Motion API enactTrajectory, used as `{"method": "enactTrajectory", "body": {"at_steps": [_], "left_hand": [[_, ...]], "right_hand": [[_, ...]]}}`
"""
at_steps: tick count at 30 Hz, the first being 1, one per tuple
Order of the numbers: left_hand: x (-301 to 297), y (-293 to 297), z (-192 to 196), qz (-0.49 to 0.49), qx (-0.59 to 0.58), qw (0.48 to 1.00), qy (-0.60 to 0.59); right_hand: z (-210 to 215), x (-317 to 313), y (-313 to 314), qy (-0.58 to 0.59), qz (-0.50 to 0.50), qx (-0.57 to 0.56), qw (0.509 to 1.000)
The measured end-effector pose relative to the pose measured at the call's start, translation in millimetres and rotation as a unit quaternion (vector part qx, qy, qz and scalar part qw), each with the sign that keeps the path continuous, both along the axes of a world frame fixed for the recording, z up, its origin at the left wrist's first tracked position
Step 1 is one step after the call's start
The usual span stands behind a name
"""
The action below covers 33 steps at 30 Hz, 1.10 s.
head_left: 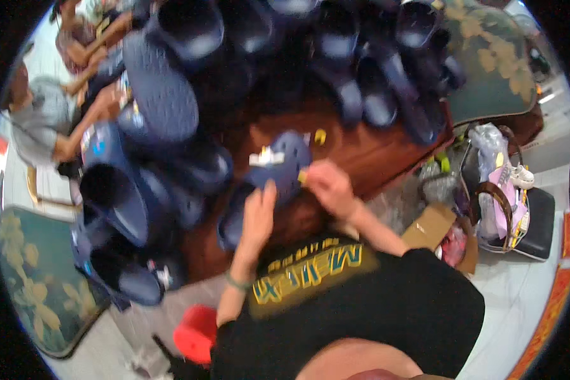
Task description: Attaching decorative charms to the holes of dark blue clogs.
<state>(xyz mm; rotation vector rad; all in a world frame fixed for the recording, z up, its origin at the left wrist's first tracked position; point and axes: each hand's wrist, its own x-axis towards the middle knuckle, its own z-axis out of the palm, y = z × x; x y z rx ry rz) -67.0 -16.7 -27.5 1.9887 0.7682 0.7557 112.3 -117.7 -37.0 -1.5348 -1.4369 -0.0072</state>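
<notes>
A navy blue clog lies tilted on the dark red-brown table in front of me, its holed toe pointing away. My left hand is closed on the clog's near left side, thumb and finger against its upper. White and yellow decorations sit on the clog's left side. At its right side, my right hand pinches a small yellow piece; its exact kind is blurred. Another small yellow piece rests on the table just beyond the toe.
Navy clogs are heaped at the left and along the far side. Green floral chairs stand at both ends. To the right are a cardboard box and a black stool holding a bag. Other people sit at the far left; a red stool stands below.
</notes>
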Motion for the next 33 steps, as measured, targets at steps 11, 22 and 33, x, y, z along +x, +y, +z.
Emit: {"method": "enactTrajectory", "body": {"at_steps": [11,22,33], "left_hand": [[22.1,3.7,18.7,-0.026,-0.344,0.922,-0.177],[7.6,-1.1,20.3,0.005,-0.214,0.975,-0.057],[5.8,-2.9,22.9,-0.026,-0.257,0.965,-0.037]], "right_hand": [[2.1,-2.9,6.7,0.126,0.014,-0.005,0.992],[10.2,-25.9,7.5,-0.123,0.009,0.078,0.989],[34.3,-36.0,-8.9,-0.248,-0.006,-0.022,0.969]]}}
